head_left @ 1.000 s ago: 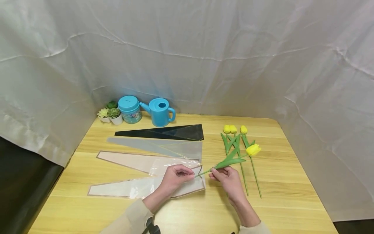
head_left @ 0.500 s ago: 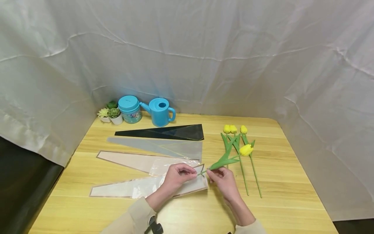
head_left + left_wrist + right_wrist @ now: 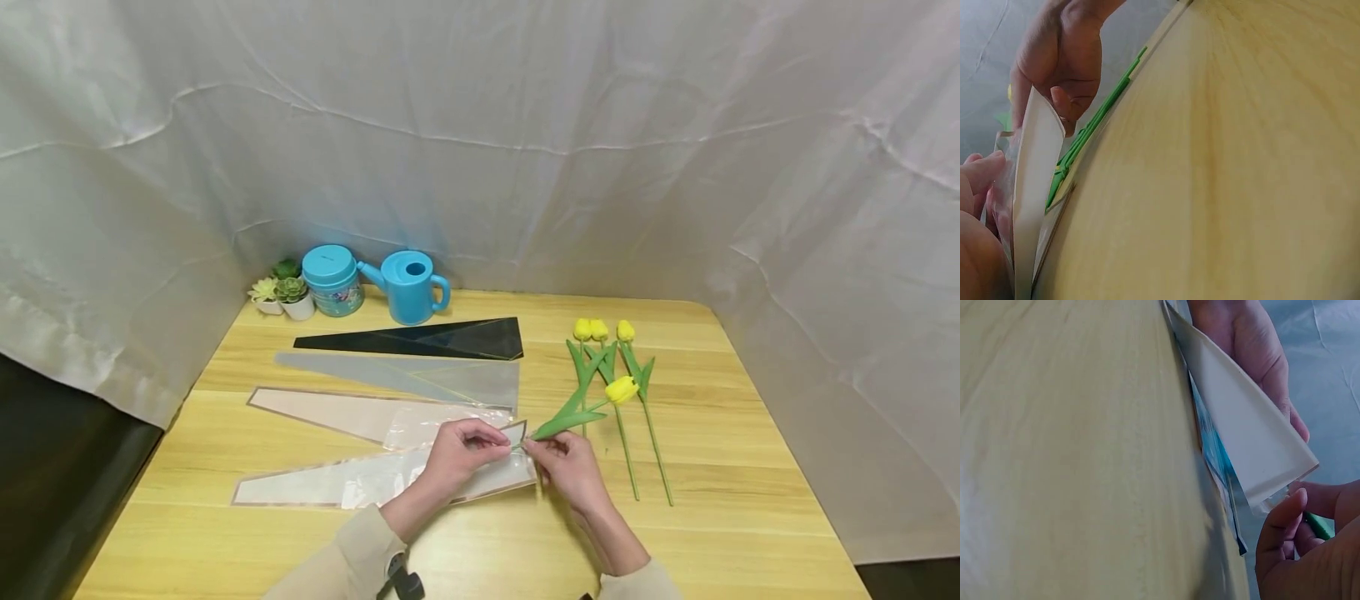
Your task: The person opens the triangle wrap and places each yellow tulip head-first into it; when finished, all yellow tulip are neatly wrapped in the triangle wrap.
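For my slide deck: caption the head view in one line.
Left hand lifts the mouth of a clear flower sleeve while the right hand feeds in a yellow tulip's stem.

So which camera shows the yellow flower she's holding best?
The head view: the whole held tulip shows, bloom to stem. The left wrist view shows only its green stem and leaves, the right wrist view just a bit of stem by the right hand.

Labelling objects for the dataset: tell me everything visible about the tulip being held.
The held tulip looks artificial: a closed yellow bud, a thin green stem and long green leaves. It slants with the bud up and to the right, over the stems of three more tulips lying on the table. The right hand pinches its lower stem, whose tip sits at the lifted mouth of the clear sleeve held by the left hand.
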Demonstrator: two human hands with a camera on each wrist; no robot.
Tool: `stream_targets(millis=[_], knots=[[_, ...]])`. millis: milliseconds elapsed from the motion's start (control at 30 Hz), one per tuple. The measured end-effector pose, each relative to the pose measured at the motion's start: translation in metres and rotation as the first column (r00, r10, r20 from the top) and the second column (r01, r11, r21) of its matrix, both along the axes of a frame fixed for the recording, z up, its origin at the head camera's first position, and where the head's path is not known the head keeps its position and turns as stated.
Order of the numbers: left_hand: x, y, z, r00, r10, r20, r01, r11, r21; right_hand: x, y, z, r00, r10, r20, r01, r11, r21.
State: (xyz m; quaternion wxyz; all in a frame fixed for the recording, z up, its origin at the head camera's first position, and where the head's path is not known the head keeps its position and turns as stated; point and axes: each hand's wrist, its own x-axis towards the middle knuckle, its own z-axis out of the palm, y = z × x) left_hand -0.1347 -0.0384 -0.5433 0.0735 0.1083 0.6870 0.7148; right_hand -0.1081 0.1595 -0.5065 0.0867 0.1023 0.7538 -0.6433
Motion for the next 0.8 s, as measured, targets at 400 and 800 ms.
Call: stream_targets(millis=[400, 800], knots=[[-0.001, 0.001, -0.004, 0.999, 0.004, 0.038, -0.003, 0.999, -0.032, 0.002, 0.007, -0.009, 0.995, 0.054, 0.089, -0.053, 0.998, -0.022], [-0.002, 0.002, -0.007, 1.0, 0.001, 0.031, 0.002, 0.995, -0.096, -0.017, 0.063, 0.021, 0.996, 0.032, -0.081, -0.007, 0.954, 0.299]])
